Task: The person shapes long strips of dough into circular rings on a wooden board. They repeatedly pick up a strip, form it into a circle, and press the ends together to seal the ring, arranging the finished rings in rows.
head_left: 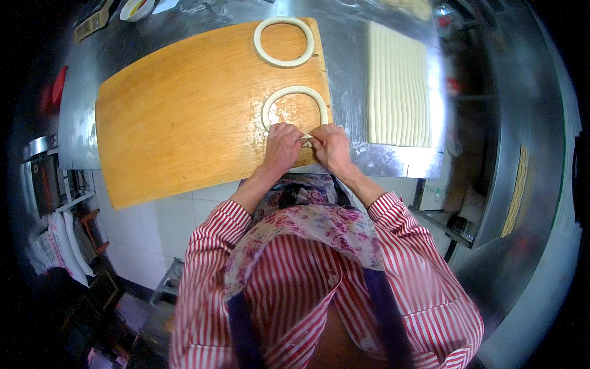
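A loop of pale dough rope (295,90) lies on a wooden board (178,117), its two ends meeting at the near side between my hands. My left hand (284,146) pinches one end, with its fingers curled over the dough. Close beside it, my right hand (332,147) pinches the other end. A small bit of dough shows between the fingertips; whether the ends are joined I cannot tell. Farther up the board rests a second dough ring (284,42), which looks closed all round.
Several long dough strips (398,86) lie side by side on the metal table (347,55) to the right. A white bowl (136,9) stands at the far left. On a lower metal surface at the right is a twisted dough strand (516,190).
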The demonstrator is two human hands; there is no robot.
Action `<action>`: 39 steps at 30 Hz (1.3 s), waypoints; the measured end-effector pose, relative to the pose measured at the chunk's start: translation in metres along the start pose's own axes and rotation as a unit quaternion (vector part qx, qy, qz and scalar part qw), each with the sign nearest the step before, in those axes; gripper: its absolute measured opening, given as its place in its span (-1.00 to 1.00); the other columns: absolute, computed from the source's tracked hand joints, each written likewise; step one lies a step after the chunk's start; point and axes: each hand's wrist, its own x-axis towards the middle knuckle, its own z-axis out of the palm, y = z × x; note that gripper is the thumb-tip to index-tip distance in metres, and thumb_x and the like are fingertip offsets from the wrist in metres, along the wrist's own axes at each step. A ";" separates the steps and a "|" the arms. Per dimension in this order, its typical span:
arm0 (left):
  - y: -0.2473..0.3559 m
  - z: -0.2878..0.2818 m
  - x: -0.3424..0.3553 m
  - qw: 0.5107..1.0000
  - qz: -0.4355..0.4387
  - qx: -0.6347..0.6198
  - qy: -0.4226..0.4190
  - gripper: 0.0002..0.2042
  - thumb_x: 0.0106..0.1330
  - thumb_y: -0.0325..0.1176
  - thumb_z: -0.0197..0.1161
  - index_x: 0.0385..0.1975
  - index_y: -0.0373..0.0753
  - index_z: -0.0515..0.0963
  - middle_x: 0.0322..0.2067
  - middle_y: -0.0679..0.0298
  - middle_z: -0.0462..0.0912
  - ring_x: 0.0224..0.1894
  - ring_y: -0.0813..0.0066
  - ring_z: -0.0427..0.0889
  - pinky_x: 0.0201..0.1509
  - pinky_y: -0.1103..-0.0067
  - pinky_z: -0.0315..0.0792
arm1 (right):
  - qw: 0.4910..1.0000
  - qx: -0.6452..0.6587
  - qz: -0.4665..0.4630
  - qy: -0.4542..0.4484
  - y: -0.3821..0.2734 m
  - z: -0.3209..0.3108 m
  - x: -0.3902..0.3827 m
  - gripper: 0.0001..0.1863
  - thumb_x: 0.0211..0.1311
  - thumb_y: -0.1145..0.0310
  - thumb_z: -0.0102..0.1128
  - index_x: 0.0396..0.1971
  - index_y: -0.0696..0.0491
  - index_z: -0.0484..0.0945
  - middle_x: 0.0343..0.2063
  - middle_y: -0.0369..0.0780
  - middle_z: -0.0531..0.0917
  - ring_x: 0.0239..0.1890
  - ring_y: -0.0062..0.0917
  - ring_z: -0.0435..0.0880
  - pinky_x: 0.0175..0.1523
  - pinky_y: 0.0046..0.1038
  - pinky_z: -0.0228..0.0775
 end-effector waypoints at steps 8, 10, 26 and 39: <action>-0.006 0.002 -0.005 1.000 0.026 0.007 0.000 -0.88 0.13 -0.41 0.35 -0.38 -0.28 0.65 -0.31 0.18 0.62 -0.12 0.14 0.54 0.11 0.26 0.33 | 0.999 -0.007 -0.039 -0.032 0.000 -0.006 0.000 -0.83 0.02 0.40 0.39 -0.32 0.04 0.73 -0.33 -0.23 0.71 -0.18 -0.27 0.62 -0.04 -0.24 0.34; -0.006 -0.002 -0.007 1.000 0.028 0.002 -0.002 -0.87 0.13 -0.43 0.34 -0.34 -0.29 0.66 -0.29 0.17 0.63 -0.08 0.13 0.55 0.18 0.25 0.32 | 0.998 -0.003 -0.038 -0.054 0.001 -0.011 0.001 -0.80 0.03 0.34 0.42 -0.31 0.03 0.73 -0.33 -0.24 0.70 -0.17 -0.28 0.62 -0.03 -0.24 0.34; -0.002 -0.010 -0.008 0.998 -0.028 -0.056 -0.006 -0.79 0.13 -0.55 0.26 -0.22 -0.28 0.57 -0.27 0.09 0.64 -0.05 0.06 0.57 0.32 0.16 0.30 | 0.992 -0.040 -0.106 -0.054 0.005 0.002 0.010 -0.81 0.07 0.23 0.41 -0.35 -0.01 0.73 -0.28 -0.29 0.68 -0.16 -0.39 0.60 -0.05 -0.27 0.31; -0.002 -0.018 -0.011 0.998 0.053 0.003 -0.023 -0.78 0.13 -0.42 0.35 -0.23 -0.26 0.56 -0.07 0.16 0.53 0.04 0.10 0.48 0.25 0.21 0.28 | 0.988 -0.013 -0.151 -0.040 0.009 -0.029 -0.002 -0.72 0.09 0.38 0.39 -0.15 0.02 0.68 -0.07 -0.23 0.63 0.00 -0.31 0.55 0.08 -0.28 0.26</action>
